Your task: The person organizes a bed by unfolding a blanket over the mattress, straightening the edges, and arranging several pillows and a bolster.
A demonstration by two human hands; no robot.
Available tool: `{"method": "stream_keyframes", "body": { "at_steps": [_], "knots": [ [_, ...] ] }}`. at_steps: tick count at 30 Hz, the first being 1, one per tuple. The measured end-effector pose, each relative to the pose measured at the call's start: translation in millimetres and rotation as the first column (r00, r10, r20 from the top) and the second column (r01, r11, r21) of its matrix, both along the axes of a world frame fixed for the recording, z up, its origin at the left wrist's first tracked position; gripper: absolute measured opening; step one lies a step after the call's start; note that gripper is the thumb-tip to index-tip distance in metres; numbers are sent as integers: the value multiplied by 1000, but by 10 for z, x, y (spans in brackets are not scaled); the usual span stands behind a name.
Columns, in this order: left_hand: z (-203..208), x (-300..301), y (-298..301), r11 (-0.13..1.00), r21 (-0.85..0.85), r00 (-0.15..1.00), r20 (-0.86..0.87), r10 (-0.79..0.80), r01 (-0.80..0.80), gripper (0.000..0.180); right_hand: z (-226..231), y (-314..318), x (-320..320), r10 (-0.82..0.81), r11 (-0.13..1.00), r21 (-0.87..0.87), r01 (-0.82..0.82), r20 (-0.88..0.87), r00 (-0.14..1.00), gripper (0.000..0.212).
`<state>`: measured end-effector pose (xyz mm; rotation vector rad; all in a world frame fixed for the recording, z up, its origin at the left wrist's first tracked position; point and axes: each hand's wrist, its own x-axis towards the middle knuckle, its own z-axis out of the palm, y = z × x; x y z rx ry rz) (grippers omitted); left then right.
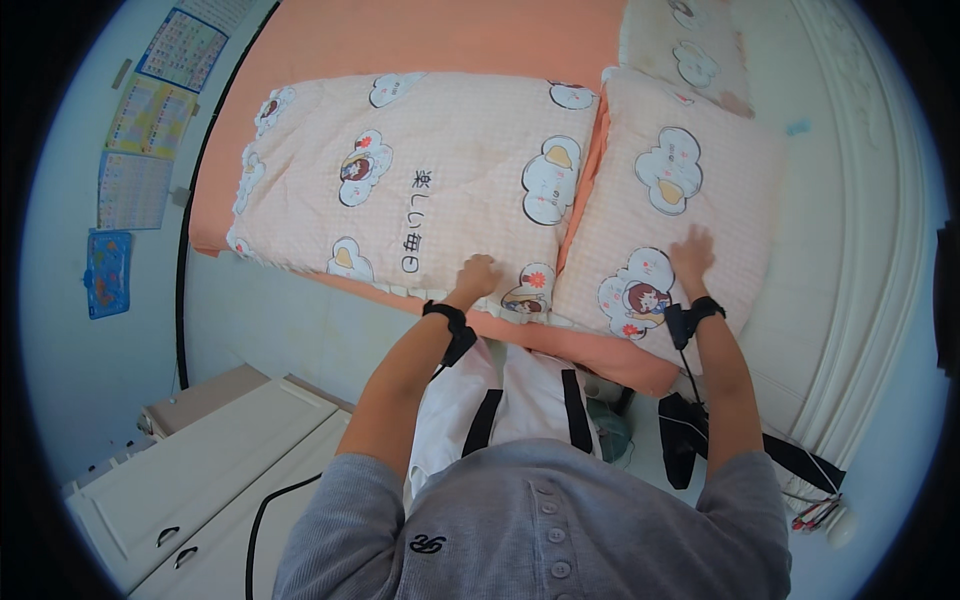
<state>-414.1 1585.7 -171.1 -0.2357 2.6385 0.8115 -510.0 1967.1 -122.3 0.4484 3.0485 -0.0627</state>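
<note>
A pale pink checked quilt [460, 130] with cloud-shaped cartoon prints lies spread flat on the orange bed sheet [450, 35]. To its right is a matching pillow [640, 120], beside the white headboard. My left hand [480, 276] rests on the quilt's near edge, its fingers loosely bent and apart, holding nothing. On the pillow, close to a cartoon-girl print, my right hand [692, 258] has its fingers spread; they are slightly blurred. Both my wrists wear black straps with small boxes.
Another patterned pillow [690, 50] lies at the far right, against the white headboard [860, 180]. A white cabinet [200, 480] stands at the near left. Charts [150, 125] hang on the left wall. A black cable [255, 535] runs beside me.
</note>
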Motion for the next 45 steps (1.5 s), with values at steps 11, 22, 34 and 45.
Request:
{"method": "stream_keyframes", "body": {
  "at_steps": [11,22,34,45],
  "knots": [
    [-485,371,-2922,945,-8,944,31,328,-328,38,-830,-2572,72,464,758,-541,-365,53,884,66],
    [-1333,595,-6323,416,120,387,-210,898,-901,59,-1324,-5270,792,567,764,-362,-533,-16,824,60],
    [-1200,-279,-7794,781,-27,777,87,624,-624,84,-1017,-8768,-11,715,468,-583,-664,-192,672,42],
    [-1440,-149,-7831,747,264,748,504,432,-610,41,-1190,-10306,-2870,144,618,-760,-198,-138,980,58]
  ]
}}
